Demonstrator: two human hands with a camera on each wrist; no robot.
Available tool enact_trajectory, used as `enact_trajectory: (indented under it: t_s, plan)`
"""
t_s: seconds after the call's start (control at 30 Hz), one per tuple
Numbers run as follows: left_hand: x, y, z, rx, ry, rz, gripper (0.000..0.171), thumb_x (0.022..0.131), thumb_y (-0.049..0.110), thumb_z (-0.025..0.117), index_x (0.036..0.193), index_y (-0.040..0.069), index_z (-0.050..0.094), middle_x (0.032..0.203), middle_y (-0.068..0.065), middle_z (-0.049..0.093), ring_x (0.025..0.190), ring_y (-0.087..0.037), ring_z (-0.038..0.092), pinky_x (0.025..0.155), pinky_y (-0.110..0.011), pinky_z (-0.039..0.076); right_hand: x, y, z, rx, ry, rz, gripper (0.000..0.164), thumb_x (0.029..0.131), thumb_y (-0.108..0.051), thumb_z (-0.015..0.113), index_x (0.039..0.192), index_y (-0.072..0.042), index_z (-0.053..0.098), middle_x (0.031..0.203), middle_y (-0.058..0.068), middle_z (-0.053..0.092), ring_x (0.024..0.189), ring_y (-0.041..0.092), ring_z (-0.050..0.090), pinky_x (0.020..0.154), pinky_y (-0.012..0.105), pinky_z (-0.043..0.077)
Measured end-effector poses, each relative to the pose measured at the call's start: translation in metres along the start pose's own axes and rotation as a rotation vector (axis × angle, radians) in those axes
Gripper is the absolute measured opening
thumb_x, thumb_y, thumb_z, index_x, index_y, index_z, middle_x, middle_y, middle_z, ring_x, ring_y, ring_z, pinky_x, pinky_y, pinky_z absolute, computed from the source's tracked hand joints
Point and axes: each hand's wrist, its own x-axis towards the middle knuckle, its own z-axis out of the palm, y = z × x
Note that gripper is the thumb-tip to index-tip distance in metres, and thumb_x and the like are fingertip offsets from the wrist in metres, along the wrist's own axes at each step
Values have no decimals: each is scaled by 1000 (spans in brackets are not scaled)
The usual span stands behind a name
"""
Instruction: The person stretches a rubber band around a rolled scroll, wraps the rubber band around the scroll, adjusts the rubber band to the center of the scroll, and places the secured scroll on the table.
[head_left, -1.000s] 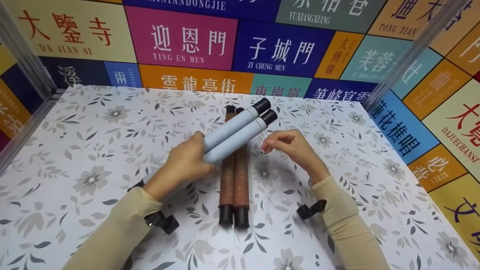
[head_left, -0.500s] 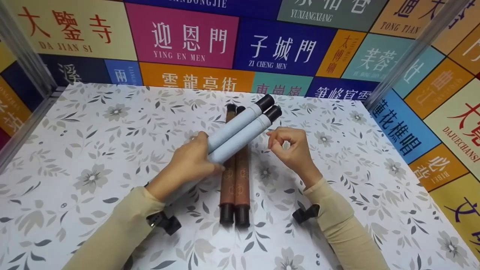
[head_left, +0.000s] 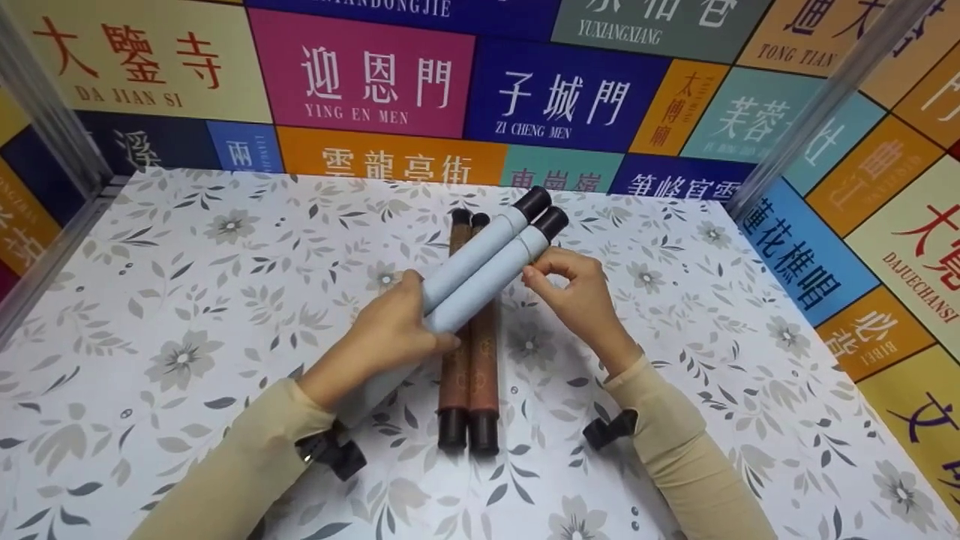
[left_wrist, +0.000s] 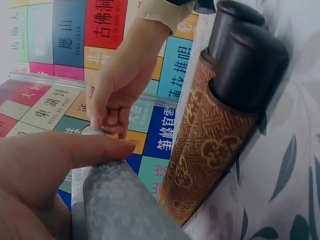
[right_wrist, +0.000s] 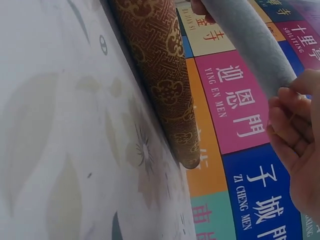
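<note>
My left hand (head_left: 382, 322) grips a pale blue scroll (head_left: 480, 281) made of two parallel rolls with dark end knobs. It is held tilted, its far end to the upper right. In the left wrist view, the thumb lies across the grey-blue patterned roll (left_wrist: 120, 195). My right hand (head_left: 581, 292) is at the scroll's far end, thumb and index finger pinching a thin cord (head_left: 529, 247) at the roll's edge. The right wrist view has these fingertips against the roll (right_wrist: 255, 45). Beneath lies a brown scroll (head_left: 469, 375) with gold patterns and dark knobs, partly covered by the blue one.
The table (head_left: 187, 450) has a white cloth printed with grey flowers and leaves. Behind it stands a wall of coloured panels (head_left: 360, 75) with lettering. Metal posts (head_left: 817, 112) rise at the table's back corners.
The blue scroll has shifted slightly to the upper right with my left hand. My right hand drew a little away from the scroll, then came back against its edge. The brown scroll stays put.
</note>
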Motion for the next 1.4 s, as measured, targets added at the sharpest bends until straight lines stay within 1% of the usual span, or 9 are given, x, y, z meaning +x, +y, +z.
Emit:
enact_trajectory:
  t_s: [0.17, 0.33, 0.5, 0.63, 0.83, 0.97, 1.07, 1.27, 1.4]
  plan:
    - [-4, 8, 2, -46, 6, 3, 79, 61, 39, 83, 116, 3, 40, 92, -11, 61, 79, -26, 61, 69, -36, 52, 2, -3, 1, 30, -11, 160, 10, 85, -10, 68, 81, -2, 68, 80, 7, 68, 78, 4, 62, 81, 21, 51]
    - [-11, 19, 5, -81, -61, 0, 88, 59, 42, 84, 121, 4, 35, 91, -10, 61, 75, -23, 61, 64, -31, 51, 2, 4, 6, 202, 39, 314, 22, 85, -19, 70, 69, -7, 60, 69, -5, 65, 71, 7, 64, 73, 25, 54]
    - [-16, 26, 7, -175, -138, 21, 96, 58, 46, 85, 125, 3, 32, 93, -10, 60, 76, -22, 62, 64, -29, 52, 3, 9, 11, 387, 79, 380, 30, 84, -20, 71, 62, -9, 53, 63, -4, 61, 67, 12, 67, 71, 34, 59]
    - [-15, 27, 10, -310, -159, 31, 97, 61, 42, 85, 131, 1, 31, 103, -11, 58, 88, -22, 62, 75, -32, 54, 1, 6, 13, 437, 87, 406, 30, 84, -17, 70, 61, -10, 52, 63, -4, 58, 64, 10, 63, 67, 32, 59]
    - [-11, 29, 12, -493, -107, 25, 77, 71, 40, 79, 125, 5, 39, 107, -11, 58, 92, -22, 63, 78, -32, 55, 0, -2, 15, 489, 58, 376, 31, 86, -11, 66, 59, -12, 51, 61, -7, 53, 62, 7, 56, 64, 26, 56]
    - [-11, 30, 11, -642, -82, 30, 63, 81, 37, 72, 126, 8, 38, 106, -13, 62, 87, -22, 67, 73, -33, 57, -2, -8, 16, 509, -18, 308, 29, 86, -8, 64, 61, -11, 50, 63, -7, 51, 63, 7, 51, 62, 22, 50]
    - [-9, 31, 11, -719, -69, 28, 62, 84, 37, 68, 129, 11, 35, 106, -13, 64, 86, -21, 68, 73, -33, 57, -4, -11, 17, 512, -84, 269, 26, 85, -7, 65, 62, -11, 52, 65, -6, 52, 63, 7, 50, 62, 21, 47]
    - [-7, 30, 12, -782, -50, 19, 65, 84, 38, 68, 132, 12, 33, 108, -12, 64, 88, -21, 68, 76, -33, 57, -4, -10, 18, 481, -152, 223, 25, 86, -10, 66, 64, -7, 54, 67, -3, 52, 64, 9, 49, 63, 21, 44]
    - [-7, 28, 14, -777, -21, 18, 65, 84, 37, 68, 132, 10, 35, 110, -13, 63, 90, -21, 67, 77, -33, 56, -2, -4, 15, 459, -190, 179, 24, 88, -10, 64, 70, 3, 57, 77, 0, 54, 72, 11, 53, 67, 23, 51]
